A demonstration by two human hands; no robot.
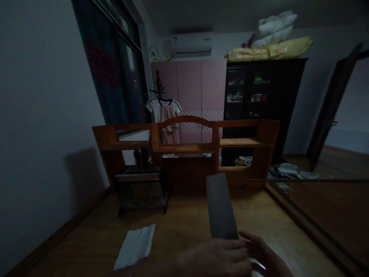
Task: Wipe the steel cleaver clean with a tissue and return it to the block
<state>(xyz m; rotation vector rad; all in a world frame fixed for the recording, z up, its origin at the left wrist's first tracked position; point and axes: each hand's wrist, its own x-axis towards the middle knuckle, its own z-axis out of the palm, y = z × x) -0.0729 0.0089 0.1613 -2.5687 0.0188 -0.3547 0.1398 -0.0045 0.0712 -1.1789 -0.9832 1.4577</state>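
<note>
A long dark-grey box (221, 207) with a plain face rises from the lower middle of the view, its far end leaning slightly left. My left hand (216, 256) lies across its near end, with the fingers pointing right and curled, and hides that end. Close beside it on the right is my right hand (263, 252), fingers bent in towards the left fingertips by the box's lower right corner. Between and under the hands shows a small bright whitish piece (257, 264), too covered to name. What the right fingers grip is hidden.
On the wooden desktop (184, 221), a white sheet (135, 246) lies left of the hands. A dark glass-fronted appliance (141, 188) stands at the back left, before a wooden shelf unit (186, 148). A raised wooden edge (305, 231) runs along the right.
</note>
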